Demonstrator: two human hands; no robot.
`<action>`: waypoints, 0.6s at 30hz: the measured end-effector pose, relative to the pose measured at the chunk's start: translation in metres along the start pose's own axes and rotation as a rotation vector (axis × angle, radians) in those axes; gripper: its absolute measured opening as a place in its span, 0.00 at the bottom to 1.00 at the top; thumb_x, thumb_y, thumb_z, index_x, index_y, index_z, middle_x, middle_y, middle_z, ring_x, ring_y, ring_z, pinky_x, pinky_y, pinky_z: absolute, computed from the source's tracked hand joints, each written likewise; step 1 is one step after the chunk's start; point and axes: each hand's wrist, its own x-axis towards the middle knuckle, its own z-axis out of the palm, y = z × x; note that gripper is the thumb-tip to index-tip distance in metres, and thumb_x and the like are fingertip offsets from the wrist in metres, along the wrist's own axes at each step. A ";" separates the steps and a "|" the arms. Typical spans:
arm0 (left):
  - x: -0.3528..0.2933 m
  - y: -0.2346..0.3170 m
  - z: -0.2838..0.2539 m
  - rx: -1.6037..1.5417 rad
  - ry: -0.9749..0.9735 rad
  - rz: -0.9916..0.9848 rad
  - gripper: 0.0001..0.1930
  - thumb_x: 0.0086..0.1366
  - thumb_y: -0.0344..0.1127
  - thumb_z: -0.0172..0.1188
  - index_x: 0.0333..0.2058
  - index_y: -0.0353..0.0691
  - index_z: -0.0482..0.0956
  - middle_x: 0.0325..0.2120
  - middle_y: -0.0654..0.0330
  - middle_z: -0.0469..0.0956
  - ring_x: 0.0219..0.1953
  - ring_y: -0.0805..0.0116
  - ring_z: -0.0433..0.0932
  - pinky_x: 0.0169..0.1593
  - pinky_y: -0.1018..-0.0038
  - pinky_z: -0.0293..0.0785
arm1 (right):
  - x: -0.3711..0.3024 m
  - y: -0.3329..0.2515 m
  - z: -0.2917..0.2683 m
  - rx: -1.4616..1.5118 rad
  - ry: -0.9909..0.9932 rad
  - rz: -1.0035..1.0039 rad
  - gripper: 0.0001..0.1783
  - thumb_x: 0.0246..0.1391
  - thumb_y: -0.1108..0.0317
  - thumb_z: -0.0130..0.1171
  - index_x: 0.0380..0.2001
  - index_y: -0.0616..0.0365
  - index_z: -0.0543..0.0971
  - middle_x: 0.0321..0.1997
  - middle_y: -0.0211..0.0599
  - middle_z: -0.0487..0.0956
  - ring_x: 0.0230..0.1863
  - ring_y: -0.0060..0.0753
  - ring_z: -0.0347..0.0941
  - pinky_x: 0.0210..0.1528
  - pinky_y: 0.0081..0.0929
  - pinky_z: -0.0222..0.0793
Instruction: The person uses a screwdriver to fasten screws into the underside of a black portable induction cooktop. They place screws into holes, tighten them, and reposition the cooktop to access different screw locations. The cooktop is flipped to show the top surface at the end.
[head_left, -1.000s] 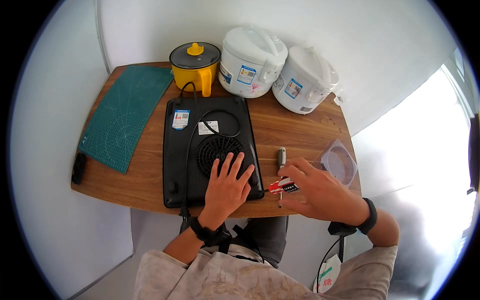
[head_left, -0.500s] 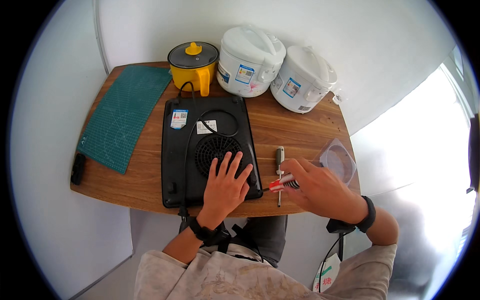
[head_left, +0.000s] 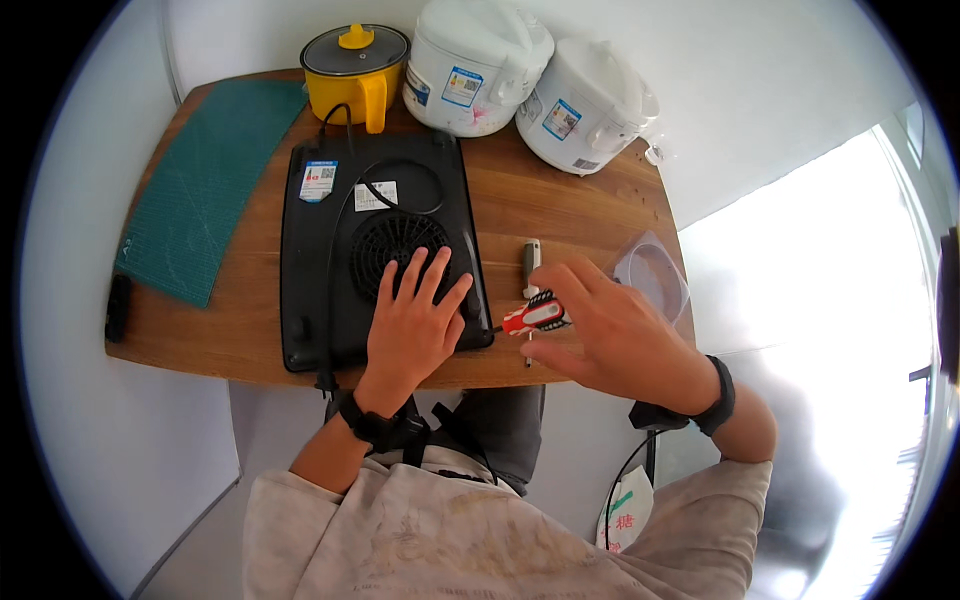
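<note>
A black induction cooker lies upside down on the table, its round fan grille and stickers facing up. My left hand rests flat on it with fingers spread, partly over the grille. At the cooker's near right corner, my right hand has its fingers curled around the end of a red and black screwdriver; the thumb stands off the handle. The screwdriver's shaft points left and meets the corner's edge. A second screwdriver, grey-handled, lies behind the right hand, partly covered by the red one.
A black power cord loops across the cooker. A green cutting mat and a small black object lie left. A yellow pot and two white rice cookers line the back. A clear plastic container sits right.
The view has shifted, so everything on the table sits higher and farther left. My right thumb has come away from the red screwdriver's handle, and the handle shows a different side. My left hand stays put.
</note>
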 end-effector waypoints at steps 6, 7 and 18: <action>0.000 0.001 -0.002 -0.012 -0.003 0.001 0.22 0.64 0.37 0.59 0.57 0.54 0.81 0.68 0.57 0.67 0.70 0.52 0.64 0.71 0.47 0.59 | -0.001 0.007 0.000 0.006 -0.043 0.032 0.24 0.59 0.61 0.67 0.51 0.57 0.69 0.47 0.46 0.74 0.35 0.56 0.80 0.33 0.47 0.76; 0.000 0.001 -0.002 -0.016 -0.003 0.000 0.22 0.64 0.37 0.59 0.57 0.54 0.81 0.68 0.57 0.67 0.70 0.52 0.64 0.71 0.47 0.59 | -0.001 0.006 0.000 0.003 -0.030 0.019 0.23 0.58 0.62 0.67 0.51 0.57 0.69 0.47 0.46 0.75 0.34 0.56 0.80 0.33 0.47 0.76; 0.000 0.000 -0.001 -0.019 0.013 0.001 0.22 0.64 0.36 0.60 0.57 0.54 0.81 0.67 0.57 0.68 0.70 0.53 0.64 0.71 0.47 0.59 | 0.003 0.002 0.003 0.068 -0.012 0.028 0.24 0.57 0.62 0.66 0.51 0.59 0.69 0.36 0.45 0.78 0.32 0.54 0.80 0.29 0.43 0.75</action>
